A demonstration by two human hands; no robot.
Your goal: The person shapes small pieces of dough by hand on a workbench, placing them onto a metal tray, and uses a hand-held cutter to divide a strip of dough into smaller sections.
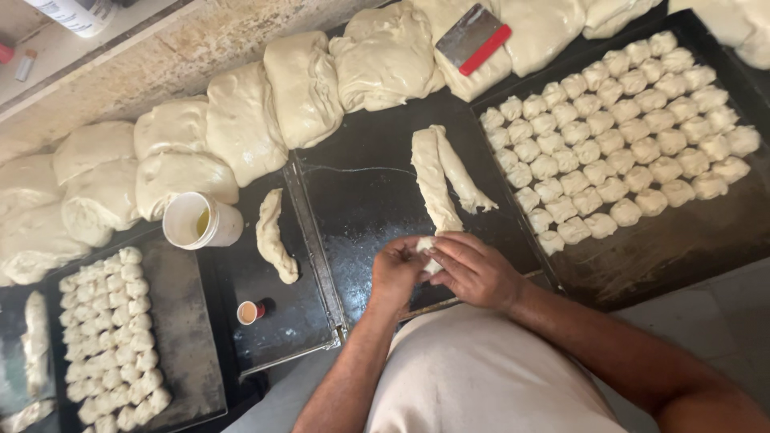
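My left hand [395, 271] and my right hand [475, 271] meet over the dark middle tray [361, 208], both closed around a small piece of dough [428, 255] at the near end of a long dough roll [434, 181]. A second, thinner dough strip [465, 178] lies beside the roll and touches it at the far end. To the right, a black tray [682, 240] holds several rows of small folded dough pieces [618, 128].
Large dough lumps [241, 120] line the back edge. A metal scraper with a red handle [473, 38] lies on one. A white cup of oil [199, 220], another dough strip [273, 236] and a small cup [250, 312] sit left. A left tray [188, 337] holds more dough pieces [112, 337].
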